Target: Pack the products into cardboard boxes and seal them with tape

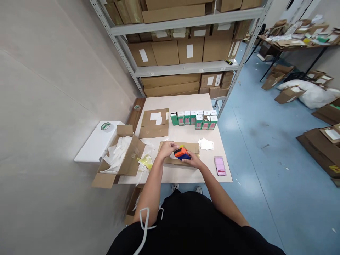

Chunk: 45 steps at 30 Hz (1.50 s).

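My right hand (194, 160) is closed around the lower right side of a small orange and blue box (182, 153), which is tilted over the table. Close to the box's dark upper left end is my left hand (169, 148), its fingers pinched together. Whatever may be between those fingertips is too small to make out. A bit of yellow (181, 146) shows just behind the box. Below both hands a flat cardboard carton (193, 147) lies on the table (180, 176).
Several green and white boxes (198, 122) stand at the back right. White papers (206, 144) and pink packets (220, 166) lie to the right. On the left are a cardboard sheet (154, 125), yellow plastic (146, 162) and an open carton (132, 157) of white paper. Shelving (186, 69) rises behind.
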Tool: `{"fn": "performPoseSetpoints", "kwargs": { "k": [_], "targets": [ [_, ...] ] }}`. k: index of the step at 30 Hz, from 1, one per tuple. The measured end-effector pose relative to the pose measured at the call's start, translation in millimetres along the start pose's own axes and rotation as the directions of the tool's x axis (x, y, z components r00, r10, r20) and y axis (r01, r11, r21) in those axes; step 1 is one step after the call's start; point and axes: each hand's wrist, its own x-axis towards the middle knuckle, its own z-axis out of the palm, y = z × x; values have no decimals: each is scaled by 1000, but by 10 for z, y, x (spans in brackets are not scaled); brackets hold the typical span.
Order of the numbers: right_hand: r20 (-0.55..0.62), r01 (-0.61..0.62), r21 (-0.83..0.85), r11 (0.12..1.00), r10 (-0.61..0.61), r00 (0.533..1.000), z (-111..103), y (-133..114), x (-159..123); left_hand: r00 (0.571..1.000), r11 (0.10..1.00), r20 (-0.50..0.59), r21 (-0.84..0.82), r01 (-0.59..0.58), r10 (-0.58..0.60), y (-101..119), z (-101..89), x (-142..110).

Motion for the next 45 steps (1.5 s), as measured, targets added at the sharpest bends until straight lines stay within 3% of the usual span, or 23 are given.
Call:
{"fn": "performPoseSetpoints", "kwargs": {
  "k": [8, 13, 23, 27, 32, 36, 41, 45],
  "targets": [
    [-172, -76, -164, 984, 47, 984, 71, -189, 104, 992, 992, -116, -108, -67, 54, -236, -48, 63],
    [-210, -111, -189, 976, 71, 975, 62, -267, 109, 973, 987, -210, -103, -119, 95, -363, -216, 136],
    [-205, -183, -340, 923, 117, 972, 73, -495, 221, 980, 935, -181, -327, -139, 83, -557, -445, 163],
    [-242, -248, -429, 869, 154, 958, 155, -527, 310, 982, 939, -152, -308, -152, 109, -621, -584, 69],
    [-264, -272, -422, 865, 170, 950, 231, -537, 364, 963, 963, -269, -252, -98, 27, -729, -599, 34],
    [-260, -273, -466, 841, 165, 951, 168, -642, 349, 925, 981, -379, -191, -37, -39, -875, -671, 72],
    [-247, -303, -521, 798, 198, 948, 71, -787, 339, 920, 979, -383, -206, -1, -80, -1083, -918, 77],
    [-201, -295, -549, 782, 220, 955, 135, -825, 469, 893, 957, -423, -290, 30, -156, -1276, -953, 58]
  ]
}}
